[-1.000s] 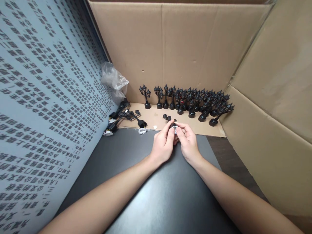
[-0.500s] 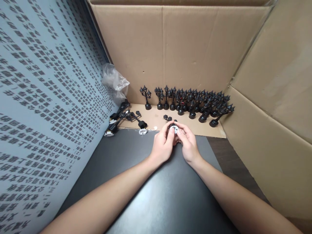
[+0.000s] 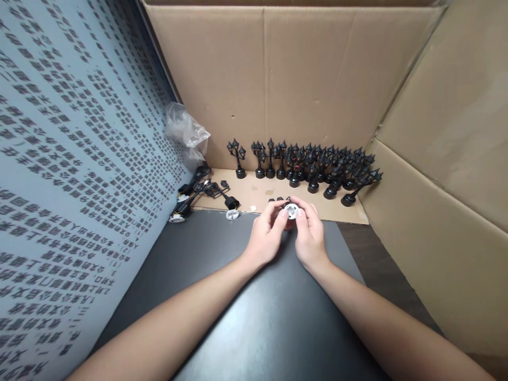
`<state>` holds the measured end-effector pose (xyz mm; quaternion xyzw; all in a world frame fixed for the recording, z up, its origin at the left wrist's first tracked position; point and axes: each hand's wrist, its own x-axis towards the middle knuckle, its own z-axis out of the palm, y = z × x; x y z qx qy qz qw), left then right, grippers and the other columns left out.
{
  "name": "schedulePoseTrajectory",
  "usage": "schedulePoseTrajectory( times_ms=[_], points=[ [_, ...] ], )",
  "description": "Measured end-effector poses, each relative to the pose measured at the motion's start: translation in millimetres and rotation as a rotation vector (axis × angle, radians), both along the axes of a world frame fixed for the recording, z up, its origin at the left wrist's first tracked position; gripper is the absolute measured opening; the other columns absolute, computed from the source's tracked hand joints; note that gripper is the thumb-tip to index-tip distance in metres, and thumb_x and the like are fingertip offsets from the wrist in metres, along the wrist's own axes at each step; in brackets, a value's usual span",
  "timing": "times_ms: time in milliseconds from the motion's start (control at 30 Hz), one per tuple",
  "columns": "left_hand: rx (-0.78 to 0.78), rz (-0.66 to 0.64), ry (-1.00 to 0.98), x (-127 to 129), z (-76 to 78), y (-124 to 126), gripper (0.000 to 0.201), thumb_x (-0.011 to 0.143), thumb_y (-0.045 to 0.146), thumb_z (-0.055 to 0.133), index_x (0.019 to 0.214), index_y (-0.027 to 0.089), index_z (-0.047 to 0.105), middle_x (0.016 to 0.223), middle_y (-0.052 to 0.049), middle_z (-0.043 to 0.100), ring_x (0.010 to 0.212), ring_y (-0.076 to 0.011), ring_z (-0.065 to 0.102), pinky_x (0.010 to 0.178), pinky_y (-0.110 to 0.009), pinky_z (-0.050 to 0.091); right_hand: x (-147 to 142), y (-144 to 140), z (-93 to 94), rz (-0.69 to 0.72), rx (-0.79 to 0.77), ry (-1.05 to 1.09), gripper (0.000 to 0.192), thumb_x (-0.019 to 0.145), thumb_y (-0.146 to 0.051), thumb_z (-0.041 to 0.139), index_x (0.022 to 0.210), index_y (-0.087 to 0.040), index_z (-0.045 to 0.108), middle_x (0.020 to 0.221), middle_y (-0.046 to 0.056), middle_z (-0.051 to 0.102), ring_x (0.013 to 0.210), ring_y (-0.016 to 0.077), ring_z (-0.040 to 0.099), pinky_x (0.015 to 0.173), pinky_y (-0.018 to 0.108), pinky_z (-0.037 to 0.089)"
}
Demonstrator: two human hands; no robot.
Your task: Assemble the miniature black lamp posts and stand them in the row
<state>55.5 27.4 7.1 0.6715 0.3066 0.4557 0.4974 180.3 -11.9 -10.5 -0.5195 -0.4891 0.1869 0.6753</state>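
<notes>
Between my two hands is a small black model street lamp, its round white base cover (image 3: 291, 211) turned up toward me. My left hand (image 3: 266, 233) closes on it from the left, thumb on the cover's edge. On the other side my right hand (image 3: 310, 233) grips it, thumb also pressed to the cover. The lamp heads (image 3: 279, 199) show just beyond my fingers; the post is mostly hidden. To the left lies another lamp (image 3: 231, 202) with an open base and a loose white disc (image 3: 232, 214) beside it.
Many black model street lamps (image 3: 313, 185) stand on a cardboard sheet (image 3: 250, 190) at the back. More lamps with white discs (image 3: 177, 217) lie at left, below a clear plastic bag (image 3: 186, 132). Cardboard walls (image 3: 317, 69) rise behind and right; a printed panel (image 3: 79, 159) borders the left.
The white cover has shifted slightly right and now faces me more flatly. My right thumb has moved onto its right edge, and the lamp heads show lower behind my fingers.
</notes>
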Motion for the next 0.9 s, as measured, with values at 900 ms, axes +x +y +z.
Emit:
schedulePoseTrajectory(
  times_ms=[900],
  points=[
    [-0.088,-0.038,-0.202,2.3,0.8,0.3,0.033,0.1,0.048,0.067,0.111,0.019,0.055,0.085,0.001,0.064,0.07,-0.0128,0.064,0.071,-0.027,0.052,1.9,2.1,-4.0,0.187,-0.1,0.069,0.045,0.108,-0.052,0.046,0.136,-0.024,0.067,0.126,0.011,0.071,0.091,0.022,0.066,0.08,0.039,0.057]
  ],
)
